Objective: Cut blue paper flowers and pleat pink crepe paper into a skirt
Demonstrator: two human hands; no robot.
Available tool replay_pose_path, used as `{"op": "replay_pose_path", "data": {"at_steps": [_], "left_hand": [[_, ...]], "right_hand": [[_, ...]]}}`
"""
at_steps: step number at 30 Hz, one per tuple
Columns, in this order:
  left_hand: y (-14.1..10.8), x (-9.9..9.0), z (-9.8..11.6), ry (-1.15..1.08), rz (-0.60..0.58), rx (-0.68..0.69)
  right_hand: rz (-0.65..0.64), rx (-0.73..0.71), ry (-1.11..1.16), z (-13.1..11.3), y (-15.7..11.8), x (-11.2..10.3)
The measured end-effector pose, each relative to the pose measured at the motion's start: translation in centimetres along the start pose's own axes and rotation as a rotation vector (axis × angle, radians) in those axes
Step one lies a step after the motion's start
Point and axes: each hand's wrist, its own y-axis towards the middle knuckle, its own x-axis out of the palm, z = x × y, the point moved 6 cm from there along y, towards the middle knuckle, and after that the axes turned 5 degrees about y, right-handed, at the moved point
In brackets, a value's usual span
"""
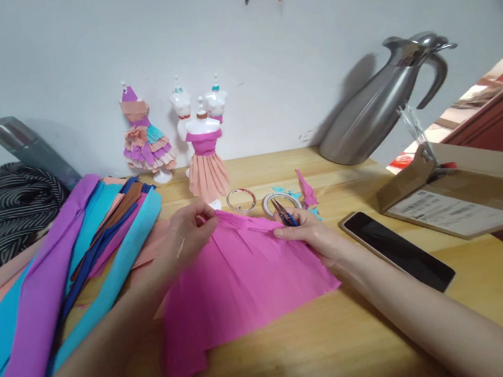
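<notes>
A wide sheet of magenta crepe paper (246, 283) hangs in loose folds over the wooden table, its top edge gathered into a band. My left hand (192, 231) pinches that band at its left end. At the right end my right hand (307, 230) grips the band between thumb and fingers, and small blue-handled scissors (285, 213) are also tucked in this hand, blades pointing up. Just behind the paper stands a mini mannequin (206, 151) in a magenta top and peach pleated skirt. A roll of white tape (269, 206) lies behind my right hand.
Coloured crepe strips (32, 331) and a striped cloth (6, 210) fill the left side. A dressed mannequin (145, 135) and two barer ones stand at the wall. A bangle (241, 200), paper scraps (306, 190), phone (395, 249), steel jug (370, 103) and cardboard box (463, 196) are also there.
</notes>
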Motion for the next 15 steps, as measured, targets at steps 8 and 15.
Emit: {"op": "replay_pose_path", "data": {"at_steps": [8,15], "left_hand": [[-0.2,-2.0,0.4,-0.118,0.18,-0.026],[-1.3,3.6,-1.1,-0.588,-0.36,-0.458]], "right_hand": [[0.039,-0.176,-0.198,-1.2,-0.4,0.6],[0.085,-0.481,-0.514,-2.0,-1.9,2.0]]}}
